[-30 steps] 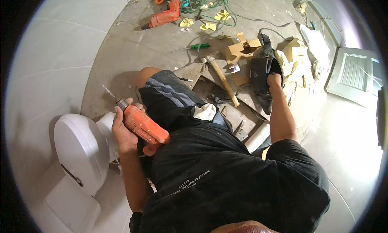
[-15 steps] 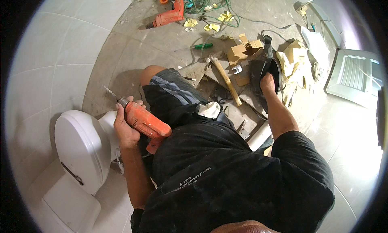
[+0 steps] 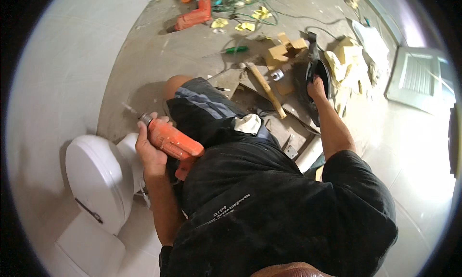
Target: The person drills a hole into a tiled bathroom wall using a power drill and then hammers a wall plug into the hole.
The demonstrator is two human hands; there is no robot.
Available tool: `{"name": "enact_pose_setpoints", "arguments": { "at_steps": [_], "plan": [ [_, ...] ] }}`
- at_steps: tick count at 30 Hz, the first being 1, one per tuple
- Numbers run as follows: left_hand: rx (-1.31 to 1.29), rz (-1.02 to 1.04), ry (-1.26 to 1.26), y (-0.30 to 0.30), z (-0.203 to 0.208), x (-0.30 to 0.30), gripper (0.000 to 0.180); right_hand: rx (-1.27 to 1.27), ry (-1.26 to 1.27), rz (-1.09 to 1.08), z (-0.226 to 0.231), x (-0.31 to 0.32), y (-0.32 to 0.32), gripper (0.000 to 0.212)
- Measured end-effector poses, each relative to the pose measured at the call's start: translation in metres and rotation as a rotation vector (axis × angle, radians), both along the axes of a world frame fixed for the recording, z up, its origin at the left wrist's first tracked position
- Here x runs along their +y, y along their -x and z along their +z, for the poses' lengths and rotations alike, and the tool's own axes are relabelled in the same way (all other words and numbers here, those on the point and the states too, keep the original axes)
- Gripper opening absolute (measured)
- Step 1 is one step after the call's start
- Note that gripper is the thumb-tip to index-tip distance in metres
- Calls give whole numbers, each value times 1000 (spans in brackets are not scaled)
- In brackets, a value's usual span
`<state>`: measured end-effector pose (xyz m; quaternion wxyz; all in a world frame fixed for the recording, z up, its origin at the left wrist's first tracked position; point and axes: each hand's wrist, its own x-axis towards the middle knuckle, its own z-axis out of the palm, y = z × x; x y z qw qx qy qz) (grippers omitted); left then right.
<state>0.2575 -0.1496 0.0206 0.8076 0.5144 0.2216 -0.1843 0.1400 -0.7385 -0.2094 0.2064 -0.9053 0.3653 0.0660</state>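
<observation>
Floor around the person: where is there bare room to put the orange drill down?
The bare concrete floor between the person's knee and the second orange drill is free. The white tiles below the vent grille also look open. Around the right hand, with the hammer and cardboard scraps, it is crowded.

A bathroom under renovation: white toilet (image 3: 98, 181), tiled walls, scattered tools.
</observation>
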Motion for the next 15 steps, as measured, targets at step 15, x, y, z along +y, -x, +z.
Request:
{"name": "enact_pose_setpoints", "arguments": {
  "at_steps": [15],
  "plan": [
    [81,16,-75,0,-6,-3,60,192,0,-278,12,-5,-2,30]
  ]
}}
